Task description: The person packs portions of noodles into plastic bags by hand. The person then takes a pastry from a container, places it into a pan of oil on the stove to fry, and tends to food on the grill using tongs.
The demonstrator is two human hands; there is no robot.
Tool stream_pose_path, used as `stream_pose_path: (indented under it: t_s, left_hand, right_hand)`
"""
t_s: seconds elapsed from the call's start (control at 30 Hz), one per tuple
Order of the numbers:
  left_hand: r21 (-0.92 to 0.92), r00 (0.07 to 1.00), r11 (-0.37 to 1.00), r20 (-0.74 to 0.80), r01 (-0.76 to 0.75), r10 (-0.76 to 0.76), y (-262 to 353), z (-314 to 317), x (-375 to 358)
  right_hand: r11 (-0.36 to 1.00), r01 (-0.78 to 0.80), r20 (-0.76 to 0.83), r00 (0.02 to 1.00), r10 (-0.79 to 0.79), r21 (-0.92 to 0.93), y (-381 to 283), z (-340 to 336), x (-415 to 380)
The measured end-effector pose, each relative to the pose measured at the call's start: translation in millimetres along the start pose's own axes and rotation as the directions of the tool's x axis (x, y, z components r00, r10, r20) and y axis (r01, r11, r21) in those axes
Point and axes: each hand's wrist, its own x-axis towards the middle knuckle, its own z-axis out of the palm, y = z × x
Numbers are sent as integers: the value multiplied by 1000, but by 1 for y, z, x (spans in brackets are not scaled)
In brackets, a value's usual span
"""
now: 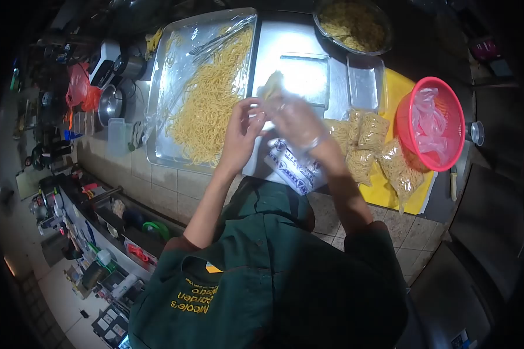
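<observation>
Yellow noodles [206,110] are piled in your big rectangular tray [177,49], left of your hands, with filled clear plastic bags [374,131] to the right. Your left hand [243,131] is loosely curled beside your blurry right hand [297,122]; honestly can't tell if either's gripping the blurry yellowish bundle [272,85] there.

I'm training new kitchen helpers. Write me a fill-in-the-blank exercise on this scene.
Loose noodles lie in the large, shallow ____ beside the left hand.
The bagged noodles lie to the ____ of the right hand.
The sheet under the basket is ____.
The plastic in the basket is ____.

Missing words: tray; right; yellow; pink.
</observation>
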Motion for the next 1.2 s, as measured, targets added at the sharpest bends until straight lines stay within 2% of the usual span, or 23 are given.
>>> stream_pose_path:
  t_s: [0.03,0.1,0.13,0.17,0.23,0.27,0.3,0.33,0.37,0.43,0.53,0.63,0.67,0.7,0.73,0.8,0.87,0.97,1.03,1.1,1.13,1.17,1.2]
  left_hand:
    - [55,998,997,-20,60,-58,-7,-6,-1]
    - [159,982,970,-64,184,-176,-29,-28,-2]
    - [201,980,959,-72,198,-188,-39,-37,-4]
    - [145,980,970,-67,195,-187,-48,-45,-4]
    - [26,977,979,-74,201,-198,-56,-53,-13]
    - [-3,974,978,-93,206,-206,-57,-55,-13]
    - [27,976,979,-96,200,-197,-57,-55,-10]
    - [59,978,980,-103,190,-183,-58,-55,-6]
    - [93,978,979,-114,184,-173,-58,-55,-5]
    - [101,983,985,-130,141,-127,-54,-49,-2]
    - [251,987,964,-153,84,-46,-58,-49,2]
    - [328,976,943,-215,55,18,-60,-46,4]
    - [215,976,976,-215,37,11,-66,-47,7]
    - [79,975,993,-209,89,-71,-43,-43,4]
    - [-39,967,995,-234,91,-97,-43,-43,6]
    - [-61,959,992,-253,114,-126,-32,-54,10]
    - [-120,946,993,-322,-16,-24,-48,-72,25]
    - [-318,880,947,-462,-49,-110,-55,-103,43]
    - [-451,849,882,-513,-138,-130,-63,-119,43]
    - [-368,844,916,-531,-156,-69,-74,-132,29]
    - [-250,823,955,-567,-157,-13,-93,-137,20]
    - [-131,794,981,-607,-143,35,-106,-143,8]
    - [-85,804,986,-591,-140,63,-98,-152,-23]
  right_hand:
    - [993,88,-10,996,-89,-76,-6,9,-10]
    - [896,-81,68,996,56,437,7,40,-35]
    - [678,-109,91,994,63,727,-4,43,-41]
    - [368,-127,114,992,59,921,-10,44,-41]
    - [690,-249,235,965,118,679,-19,30,-35]
    - [702,-218,154,976,154,678,-32,22,-36]
    - [889,-13,32,999,-2,458,-21,31,-35]
    - [971,171,-92,983,-158,167,-11,40,-35]
    - [990,68,-20,998,-66,127,1,47,-32]
    - [995,-33,227,974,12,91,-4,28,-12]
    - [945,-195,219,966,138,264,-19,9,-2]
    - [952,-213,135,973,187,220,-19,14,4]
    - [963,-204,122,975,184,177,-18,21,7]
    - [988,-94,6,996,94,124,-15,32,13]
    - [986,-116,23,993,114,119,-22,34,20]
    - [989,-132,93,988,125,73,-30,40,42]
    - [989,-144,172,974,148,-33,-24,46,72]
    - [999,-18,165,986,13,28,-7,76,119]
    - [942,-284,364,908,205,179,-12,99,138]
    - [953,-251,490,861,138,171,-11,116,139]
    - [920,-279,502,858,111,273,-3,124,131]
    - [988,-22,395,918,-41,153,-9,125,122]
    - [942,-253,431,892,138,220,-24,119,111]
